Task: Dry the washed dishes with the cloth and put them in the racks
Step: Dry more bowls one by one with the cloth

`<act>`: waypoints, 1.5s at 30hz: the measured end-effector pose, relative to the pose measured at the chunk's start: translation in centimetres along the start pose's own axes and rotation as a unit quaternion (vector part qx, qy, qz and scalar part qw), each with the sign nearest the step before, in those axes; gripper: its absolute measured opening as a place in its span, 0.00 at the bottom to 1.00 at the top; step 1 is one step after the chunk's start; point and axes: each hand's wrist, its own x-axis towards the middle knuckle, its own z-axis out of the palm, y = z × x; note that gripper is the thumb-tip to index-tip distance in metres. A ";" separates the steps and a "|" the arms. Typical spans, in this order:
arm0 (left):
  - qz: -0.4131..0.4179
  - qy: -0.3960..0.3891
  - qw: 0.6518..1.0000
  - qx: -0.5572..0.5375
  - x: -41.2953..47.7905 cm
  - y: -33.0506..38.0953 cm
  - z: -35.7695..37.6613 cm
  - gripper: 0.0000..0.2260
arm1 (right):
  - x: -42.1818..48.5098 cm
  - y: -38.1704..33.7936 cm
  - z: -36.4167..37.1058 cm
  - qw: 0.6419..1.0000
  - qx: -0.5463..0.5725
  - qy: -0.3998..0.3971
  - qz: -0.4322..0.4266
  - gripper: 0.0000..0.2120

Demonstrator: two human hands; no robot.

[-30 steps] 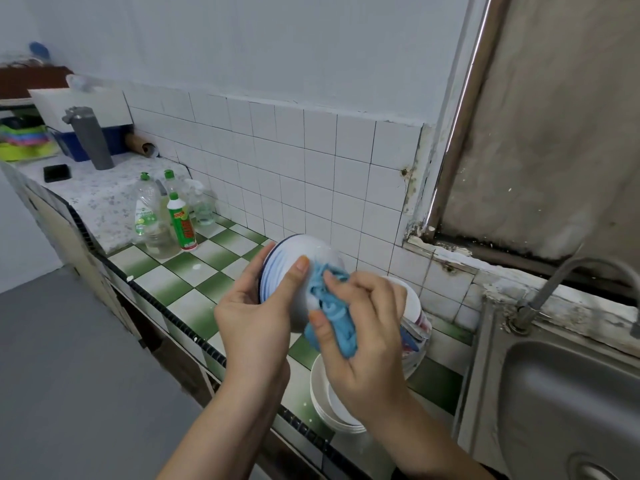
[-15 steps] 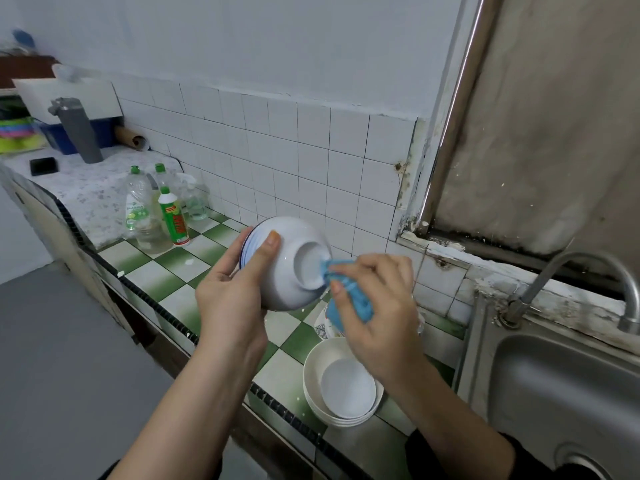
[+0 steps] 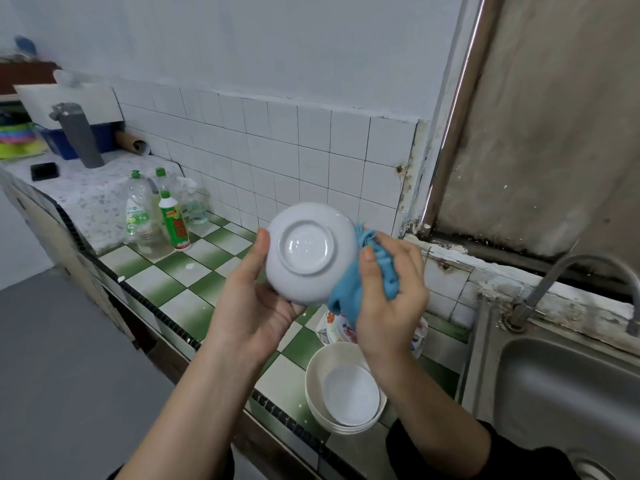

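Well, we held the bowl in the air, bottom toward us, above the table near its front edge, at the end by the sink. Our left hand cupped it from below and from the left, with the thumb laid up along its side and the other fingers hidden behind it. Our right hand was curled round the bunched cloth, and its thumb pressed the cloth against the bowl's right side.

The bowl looked stiff, smooth and glossy. We judged it slippery while damp, not heavy, and likely to chip or break if it dropped on the tiles. The safest hold seemed to be across the rim and wall, with the raised ring on the bottom as a second place for fingertips. The cloth was soft and limp and would fold into any curve.

Below, a stack of bowls sat at the table's front edge beside the sink, with a flowered dish just behind it. No rack showed in view.
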 end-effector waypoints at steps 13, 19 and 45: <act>0.240 -0.079 0.928 0.273 2.2 -0.4 -0.1 0.22 | 4.9 -1.7 0.7 0.940 -0.173 -0.214 -0.201 0.13; 0.250 -0.087 0.934 0.239 2.9 0.1 -0.1 0.23 | 5.3 -0.5 1.0 0.979 -0.114 -0.116 -0.120 0.08; 0.142 -0.171 0.954 0.203 -1.8 2.2 -2.0 0.21 | -0.9 -3.5 -4.2 0.901 -0.302 -0.272 -0.153 0.44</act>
